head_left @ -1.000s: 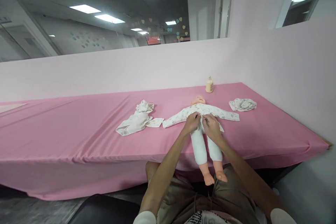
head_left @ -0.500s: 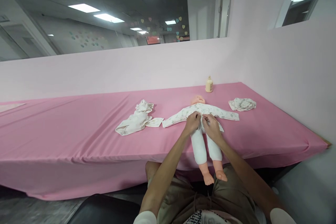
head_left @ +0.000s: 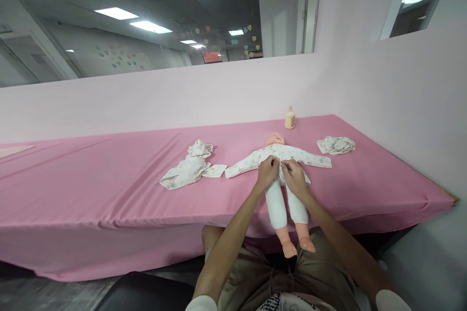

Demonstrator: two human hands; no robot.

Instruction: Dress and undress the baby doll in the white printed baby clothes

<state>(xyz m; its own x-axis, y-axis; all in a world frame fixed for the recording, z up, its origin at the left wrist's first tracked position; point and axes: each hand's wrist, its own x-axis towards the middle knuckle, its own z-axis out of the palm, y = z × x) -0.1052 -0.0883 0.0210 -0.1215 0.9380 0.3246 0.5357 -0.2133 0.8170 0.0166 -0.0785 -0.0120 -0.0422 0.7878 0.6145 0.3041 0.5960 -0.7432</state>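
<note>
A baby doll (head_left: 276, 204) lies on its back, head away from me, its bare feet hanging over the table's front edge. It wears a white patterned baby shirt (head_left: 245, 162) with the long sleeves spread to both sides, and its legs are white down to the shins. My left hand (head_left: 268, 171) and my right hand (head_left: 295, 176) meet over the doll's belly. The fingers of each are pinched on the front of the shirt, close together. What exactly lies between the fingertips is too small to make out.
A pink cloth covers the table (head_left: 109, 180). Left of the doll lies a crumpled white garment (head_left: 186, 171); to the right is a folded patterned cloth (head_left: 335, 145). A cream pump bottle (head_left: 290, 119) stands by the back wall. The right wall borders the table.
Both hands stay pinched at the same spot on the shirt, with hardly any finger movement. The camera view has shifted very slightly.
</note>
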